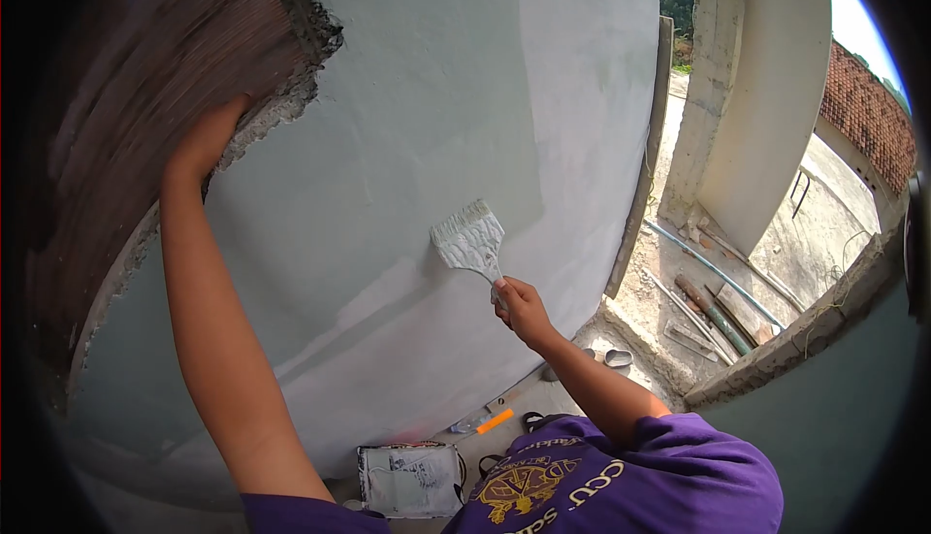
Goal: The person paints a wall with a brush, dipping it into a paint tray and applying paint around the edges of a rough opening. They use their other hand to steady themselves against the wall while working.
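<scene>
Right hand [522, 306] is clenched round the short handle of a wide brush [469, 240], its bristles pressed flat against the pale wall [436, 78]. I'd judge the brush light, stiff in the handle and soft at the whitened bristles, likely slick where it is wet, so the handle is the place to grip. Left hand [206, 138] rests open on the ragged plaster edge beside bare brick [145, 97]. Down on the floor stands a square pail [409, 479] smeared whitish inside; I can't tell how full it is.
</scene>
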{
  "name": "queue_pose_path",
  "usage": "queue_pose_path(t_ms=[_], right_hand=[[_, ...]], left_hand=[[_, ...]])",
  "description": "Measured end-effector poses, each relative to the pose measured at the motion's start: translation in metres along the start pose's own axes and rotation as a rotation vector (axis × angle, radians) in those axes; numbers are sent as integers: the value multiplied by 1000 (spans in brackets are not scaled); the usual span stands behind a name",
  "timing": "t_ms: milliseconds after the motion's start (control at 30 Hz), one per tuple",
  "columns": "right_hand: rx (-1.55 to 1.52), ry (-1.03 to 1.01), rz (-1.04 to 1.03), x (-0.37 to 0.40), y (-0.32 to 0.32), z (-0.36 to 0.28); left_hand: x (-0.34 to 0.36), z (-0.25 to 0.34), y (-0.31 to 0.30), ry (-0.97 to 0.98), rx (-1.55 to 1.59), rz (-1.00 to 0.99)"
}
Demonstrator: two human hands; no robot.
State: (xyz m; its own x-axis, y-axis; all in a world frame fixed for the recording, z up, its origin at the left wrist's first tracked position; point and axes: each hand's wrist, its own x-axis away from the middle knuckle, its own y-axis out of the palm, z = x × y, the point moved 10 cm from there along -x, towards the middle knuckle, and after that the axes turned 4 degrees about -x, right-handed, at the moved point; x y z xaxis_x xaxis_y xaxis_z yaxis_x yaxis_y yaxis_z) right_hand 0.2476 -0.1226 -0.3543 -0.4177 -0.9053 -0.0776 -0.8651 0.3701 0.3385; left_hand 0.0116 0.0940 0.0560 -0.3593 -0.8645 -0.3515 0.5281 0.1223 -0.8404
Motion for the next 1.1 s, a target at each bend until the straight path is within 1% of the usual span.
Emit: queue_pose_path(t_ms=[100, 200, 300, 400, 500, 633, 700, 767, 833, 867, 967, 1067, 1100], right_hand=[[20, 35, 36, 25, -12, 22], [12, -9, -13, 37, -3, 9], [-1, -181, -82, 20, 20, -36], [-17, -273, -82, 0, 42, -92], [57, -316, -61, -20, 46, -117], [6, -216, -33, -30, 24, -72], [-6, -163, -16, -19, 9, -33], [34, -69, 8, -3, -12, 7], [72, -8, 22, 16, -29, 36], [90, 22, 32, 21, -30, 39], [76, -78, -30, 26, -21, 20], [50, -185, -83, 13, 7, -28], [43, -216, -93, 7, 16, -43]], left_hand=[[-2, -1, 0, -20, 3, -16], [0, 2, 1, -18, 1, -5], [4, 2, 1, -36, 11, -23], [9, 6, 0, -32, 8, -6], [6, 5, 0, -17, 1, -4], [-1, 2, 2, 5, -6, -11], [-3, 1, 3, 16, -14, -31], [-4, 0, 4, 16, -21, -62], [-3, 0, 3, 8, -19, -38], [-3, 0, 3, 6, -19, -28], [-4, 0, 2, -1, -8, -15], [4, 1, 3, -61, 34, -29], [5, 3, 3, -47, 28, -30]])
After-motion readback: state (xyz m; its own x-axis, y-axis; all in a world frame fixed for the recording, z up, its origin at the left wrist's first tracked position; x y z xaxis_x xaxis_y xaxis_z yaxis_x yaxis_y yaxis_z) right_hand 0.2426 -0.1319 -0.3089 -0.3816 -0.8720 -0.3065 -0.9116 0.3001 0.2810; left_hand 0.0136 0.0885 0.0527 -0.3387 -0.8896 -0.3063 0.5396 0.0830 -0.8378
